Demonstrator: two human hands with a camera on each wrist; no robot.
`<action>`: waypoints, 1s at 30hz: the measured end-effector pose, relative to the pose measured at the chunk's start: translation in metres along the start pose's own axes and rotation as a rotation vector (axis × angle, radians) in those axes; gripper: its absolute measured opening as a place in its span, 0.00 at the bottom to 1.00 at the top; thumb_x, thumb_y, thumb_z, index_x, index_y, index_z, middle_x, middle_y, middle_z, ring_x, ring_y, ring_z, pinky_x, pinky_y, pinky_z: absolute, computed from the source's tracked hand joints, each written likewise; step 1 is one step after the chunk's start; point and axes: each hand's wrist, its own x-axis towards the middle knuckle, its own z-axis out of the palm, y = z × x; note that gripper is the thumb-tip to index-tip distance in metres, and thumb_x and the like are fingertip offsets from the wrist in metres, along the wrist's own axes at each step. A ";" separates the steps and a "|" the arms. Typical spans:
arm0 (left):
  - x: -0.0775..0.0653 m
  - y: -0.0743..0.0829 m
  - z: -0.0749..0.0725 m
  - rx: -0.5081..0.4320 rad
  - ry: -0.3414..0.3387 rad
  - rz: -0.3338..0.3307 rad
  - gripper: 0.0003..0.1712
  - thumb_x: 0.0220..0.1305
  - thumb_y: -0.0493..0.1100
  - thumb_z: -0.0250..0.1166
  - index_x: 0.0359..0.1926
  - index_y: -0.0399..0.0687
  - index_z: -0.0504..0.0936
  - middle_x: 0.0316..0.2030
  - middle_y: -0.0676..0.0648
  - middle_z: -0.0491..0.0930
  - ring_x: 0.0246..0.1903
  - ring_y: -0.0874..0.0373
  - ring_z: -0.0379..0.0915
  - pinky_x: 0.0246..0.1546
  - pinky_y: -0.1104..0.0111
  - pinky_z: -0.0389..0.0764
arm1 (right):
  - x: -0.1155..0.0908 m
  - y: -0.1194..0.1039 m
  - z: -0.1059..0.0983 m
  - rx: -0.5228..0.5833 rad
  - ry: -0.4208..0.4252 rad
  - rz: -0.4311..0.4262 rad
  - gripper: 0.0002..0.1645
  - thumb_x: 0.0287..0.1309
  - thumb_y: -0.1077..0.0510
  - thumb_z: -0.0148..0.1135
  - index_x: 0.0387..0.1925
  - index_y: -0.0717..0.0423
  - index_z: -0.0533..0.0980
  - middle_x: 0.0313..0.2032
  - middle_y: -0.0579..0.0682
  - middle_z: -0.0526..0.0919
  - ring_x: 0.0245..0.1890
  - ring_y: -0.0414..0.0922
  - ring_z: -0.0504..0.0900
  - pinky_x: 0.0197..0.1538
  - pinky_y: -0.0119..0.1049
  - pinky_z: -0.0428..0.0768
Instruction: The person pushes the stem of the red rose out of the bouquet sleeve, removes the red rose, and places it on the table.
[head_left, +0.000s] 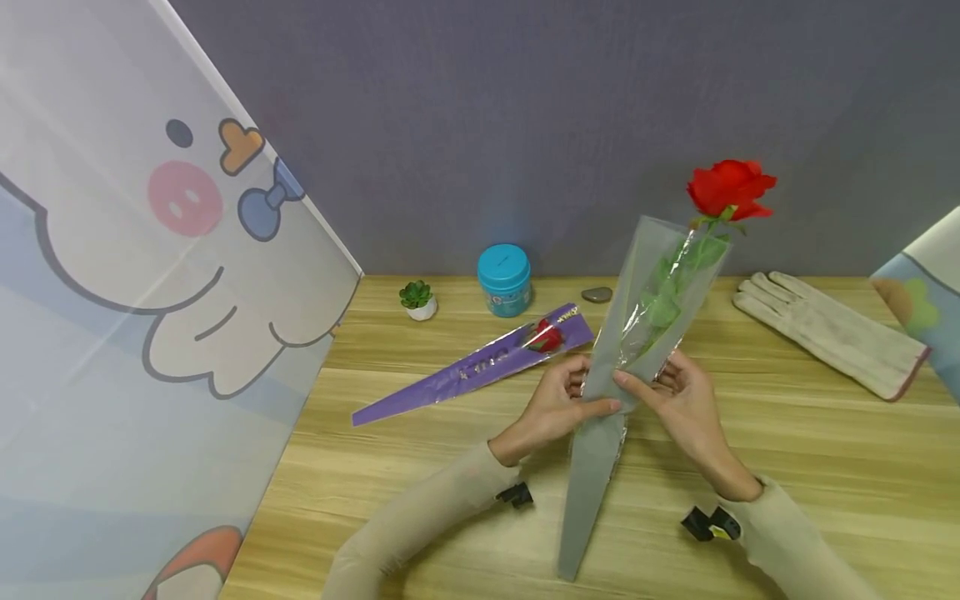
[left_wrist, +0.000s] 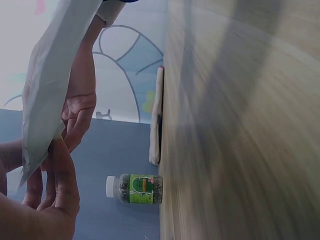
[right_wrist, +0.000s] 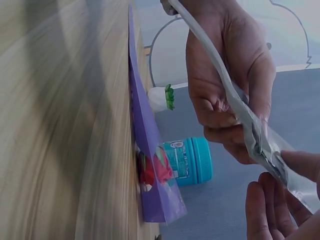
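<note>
A long grey flower sleeve with a clear front (head_left: 598, 467) stands at a slant above the table, its narrow end toward me. Inside it runs the green leafy stem of an artificial red rose (head_left: 729, 190), whose bloom sticks out past the wide top end. My left hand (head_left: 551, 408) pinches the sleeve's left edge about midway, thumb across the front. On the opposite edge my right hand (head_left: 682, 408) pinches it, thumb on the front and fingers behind. In the right wrist view the sleeve (right_wrist: 220, 65) is seen edge-on between both hands.
A purple sleeve with a red rose (head_left: 465, 372) lies left of the hands. Behind it stand a blue-lidded jar (head_left: 504, 283), a small potted succulent (head_left: 417, 302) and a grey stone (head_left: 597, 294). A pale glove (head_left: 832, 333) lies right. The left wrist view shows a green-labelled bottle (left_wrist: 142, 189).
</note>
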 end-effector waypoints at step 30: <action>-0.017 -0.004 -0.003 -0.041 -0.097 -0.103 0.29 0.62 0.28 0.70 0.65 0.36 0.77 0.55 0.28 0.84 0.40 0.59 0.89 0.38 0.64 0.90 | 0.082 -0.035 -0.079 0.431 0.109 0.031 0.11 0.70 0.57 0.66 0.51 0.54 0.80 0.46 0.41 0.84 0.39 0.35 0.82 0.35 0.24 0.84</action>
